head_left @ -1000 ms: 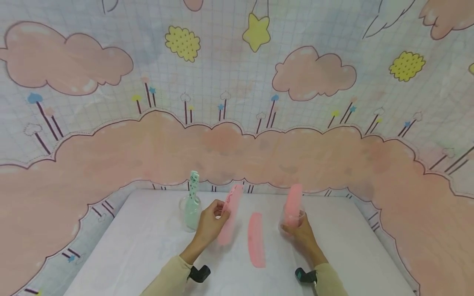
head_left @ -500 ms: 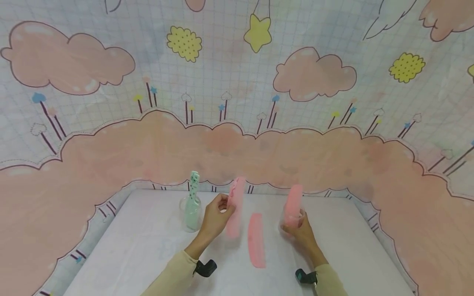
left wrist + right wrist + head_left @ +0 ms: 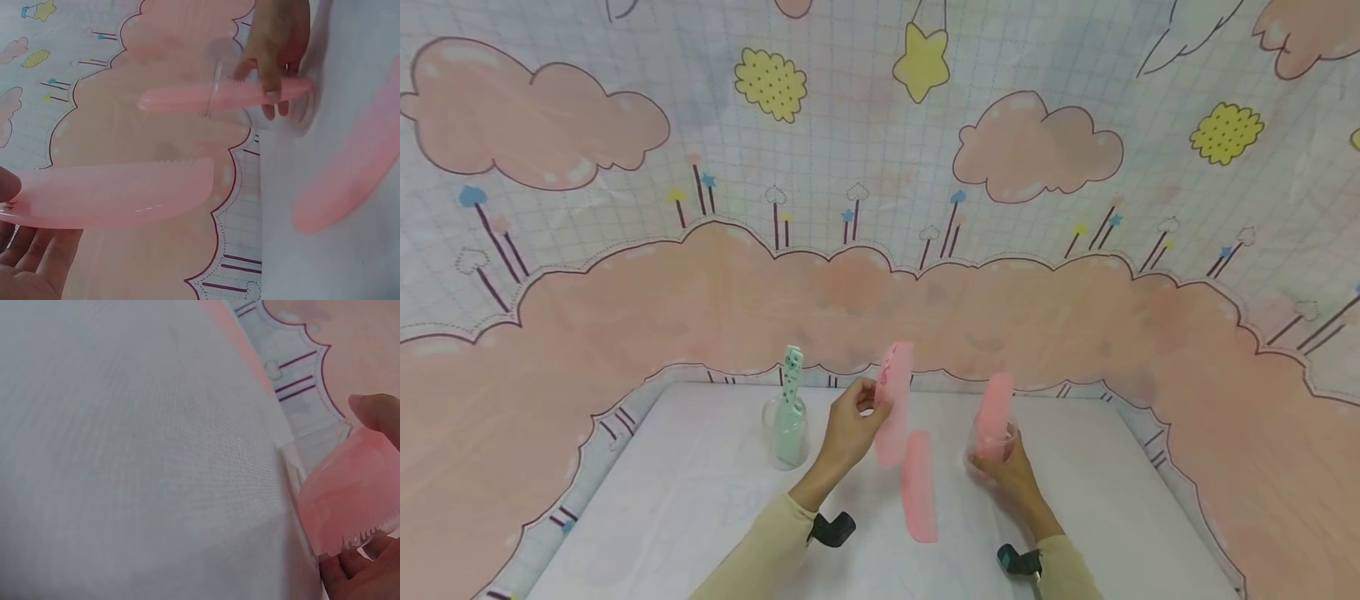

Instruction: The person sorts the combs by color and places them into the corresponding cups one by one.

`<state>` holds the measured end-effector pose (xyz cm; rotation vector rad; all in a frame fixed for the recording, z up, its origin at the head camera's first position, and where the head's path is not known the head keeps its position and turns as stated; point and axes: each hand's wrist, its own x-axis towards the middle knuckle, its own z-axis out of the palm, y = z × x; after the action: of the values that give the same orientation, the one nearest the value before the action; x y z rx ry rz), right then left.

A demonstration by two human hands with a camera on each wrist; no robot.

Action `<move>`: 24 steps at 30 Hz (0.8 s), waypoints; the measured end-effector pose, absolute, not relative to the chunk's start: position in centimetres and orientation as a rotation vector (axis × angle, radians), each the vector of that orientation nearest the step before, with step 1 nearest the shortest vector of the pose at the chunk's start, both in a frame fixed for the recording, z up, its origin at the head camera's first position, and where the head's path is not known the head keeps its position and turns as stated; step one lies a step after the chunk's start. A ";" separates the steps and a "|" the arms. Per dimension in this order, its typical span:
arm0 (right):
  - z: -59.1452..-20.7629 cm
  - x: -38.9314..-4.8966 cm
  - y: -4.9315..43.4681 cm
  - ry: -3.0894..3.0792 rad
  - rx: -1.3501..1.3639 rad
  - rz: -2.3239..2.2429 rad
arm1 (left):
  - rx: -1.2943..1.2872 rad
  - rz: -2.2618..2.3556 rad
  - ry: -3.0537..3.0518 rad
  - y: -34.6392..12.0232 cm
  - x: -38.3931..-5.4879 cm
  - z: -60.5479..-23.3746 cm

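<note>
My left hand (image 3: 853,425) pinches a pink comb (image 3: 895,404) by its edge and holds it upright above the table. In the left wrist view that comb (image 3: 125,194) lies across the lower left, thumb on one side, fingers beneath. My right hand (image 3: 1011,471) grips a clear cup (image 3: 972,450) on the table, fingers curled round its side. A second pink comb (image 3: 996,400) stands in this cup, its top above the rim; the right wrist view shows its teeth (image 3: 365,534) through the clear wall. Between the hands a third pink comb (image 3: 919,492) lies flat on the table.
At the left, a clear cup with a handle (image 3: 771,412) holds a green spotted comb-like item (image 3: 792,400) upright. The white table (image 3: 700,475) ends at the back against a patterned cloth (image 3: 880,308) with clouds.
My left hand has moved right and away from me, raising its pink comb and bringing it more upright. The right hand, its cup and the lying comb have stayed in place.
</note>
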<state>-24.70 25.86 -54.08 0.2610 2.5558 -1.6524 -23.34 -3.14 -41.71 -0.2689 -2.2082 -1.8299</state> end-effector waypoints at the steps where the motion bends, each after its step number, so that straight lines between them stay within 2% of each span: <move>1: -54.1 -24.7 25.9 2.544 0.262 -1.662 | -0.271 -1.837 -2.203 -3.0 -23.5 -41.6; 17: -54.0 -24.6 26.0 2.488 0.226 -1.718 | -0.293 -1.899 -2.155 -0.1 -24.3 -39.9; 24: -54.2 -24.7 26.1 2.498 0.209 -1.729 | -0.334 -1.900 -2.161 1.2 -22.7 -36.7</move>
<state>-24.70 26.10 -54.21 0.2092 2.4985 -1.7294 -22.75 1.18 -36.68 -0.3342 -2.1614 -1.8996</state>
